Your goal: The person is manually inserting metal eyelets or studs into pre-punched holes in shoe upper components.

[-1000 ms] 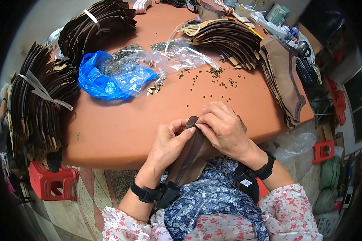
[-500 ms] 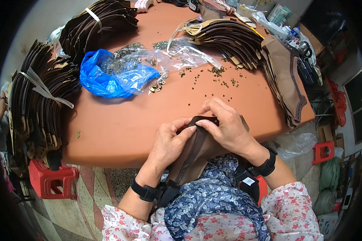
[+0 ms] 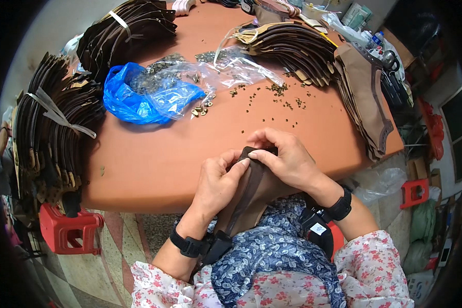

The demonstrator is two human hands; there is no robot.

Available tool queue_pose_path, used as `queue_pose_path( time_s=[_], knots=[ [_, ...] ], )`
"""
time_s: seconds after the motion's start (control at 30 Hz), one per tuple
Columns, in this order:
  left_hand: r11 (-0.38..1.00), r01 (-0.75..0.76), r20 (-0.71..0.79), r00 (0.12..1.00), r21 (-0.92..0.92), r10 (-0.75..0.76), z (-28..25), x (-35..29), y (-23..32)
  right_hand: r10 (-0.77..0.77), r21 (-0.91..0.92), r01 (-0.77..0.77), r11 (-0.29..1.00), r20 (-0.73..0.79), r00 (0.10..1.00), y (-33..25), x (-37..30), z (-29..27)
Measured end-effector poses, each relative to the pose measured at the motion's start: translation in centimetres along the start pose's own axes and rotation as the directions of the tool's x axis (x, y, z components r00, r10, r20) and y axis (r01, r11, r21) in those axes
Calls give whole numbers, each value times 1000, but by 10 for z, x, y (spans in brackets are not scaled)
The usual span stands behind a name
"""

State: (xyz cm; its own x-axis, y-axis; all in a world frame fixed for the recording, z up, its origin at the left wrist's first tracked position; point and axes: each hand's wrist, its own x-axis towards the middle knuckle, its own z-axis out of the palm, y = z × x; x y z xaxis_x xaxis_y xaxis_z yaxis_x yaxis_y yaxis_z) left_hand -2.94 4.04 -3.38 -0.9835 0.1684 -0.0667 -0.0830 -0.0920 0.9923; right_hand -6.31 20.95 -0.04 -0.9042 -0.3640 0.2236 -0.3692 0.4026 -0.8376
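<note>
A brown flat piece (image 3: 245, 200), like a shoe upper, with a darker strip along it, stretches from my lap to the table's near edge. My left hand (image 3: 214, 180) pinches its dark far end between thumb and fingers. Close beside it, my right hand (image 3: 291, 160) grips the same end, thumb on top and fingers curled behind. The two thumb tips almost meet. Whether a small metal part sits under the fingers is hidden. Beyond my hands, small bronze-coloured metal pieces (image 3: 278, 88) lie scattered on the orange-brown tabletop (image 3: 149, 154).
A blue plastic bag (image 3: 122, 97) and clear bags of metal parts (image 3: 231, 72) lie mid-table. Tied stacks of dark pieces stand left (image 3: 51, 128), far left (image 3: 126, 36) and far right (image 3: 292, 49). Brown uppers (image 3: 362, 87) lie at the right edge. Red stools (image 3: 69, 231) flank the table.
My right fingers have shifted slightly left and curled closer over the dark end. The piece's far tip is turned a little. My left hand keeps its pinch.
</note>
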Motion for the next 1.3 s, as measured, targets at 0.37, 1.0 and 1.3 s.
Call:
queue_pose_path(
  time_s=[0.37, 1.0, 1.3],
  knots=[
    [970, 184, 53, 983, -160, -178, -7, 1, 16, -297, -315, 247, 916, -123, 947, 6, -12, 10],
    [967, 192, 61, 981, -166, -185, -7, 0, 18, -261, -208, 230, 951, -134, 956, 10, -12, 8],
    [989, 114, 14, 993, -92, -114, -1, -2, 16, -222, -255, 189, 948, -110, 969, 2, -12, 6]
  ],
)
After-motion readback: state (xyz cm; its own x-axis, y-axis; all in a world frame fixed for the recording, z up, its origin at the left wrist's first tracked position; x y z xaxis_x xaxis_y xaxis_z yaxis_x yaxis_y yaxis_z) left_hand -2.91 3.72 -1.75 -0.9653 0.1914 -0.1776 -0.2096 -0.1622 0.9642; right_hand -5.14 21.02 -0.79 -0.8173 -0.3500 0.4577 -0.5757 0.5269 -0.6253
